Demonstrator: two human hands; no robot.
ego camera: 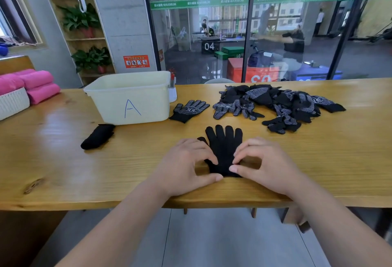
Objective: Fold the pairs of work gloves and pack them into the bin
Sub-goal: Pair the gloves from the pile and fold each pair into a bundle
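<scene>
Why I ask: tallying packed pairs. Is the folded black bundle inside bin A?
No, the folded black bundle lies on the table in front of bin A, outside its wall.

One camera sits on the person's head. It looks forward and down, close above the fingers (201,150), and sees the table (63,160) far past them.

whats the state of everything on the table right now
flat glove: spread flat, unfolded
left hand: pinches flat glove's cuff
right hand: pinches flat glove's cuff
bin: upright, no lid
bundle: folded, on table outside bin
dotted glove: flat, dots up
pile: loose heap, unfolded
towels: rolled, stacked
</scene>
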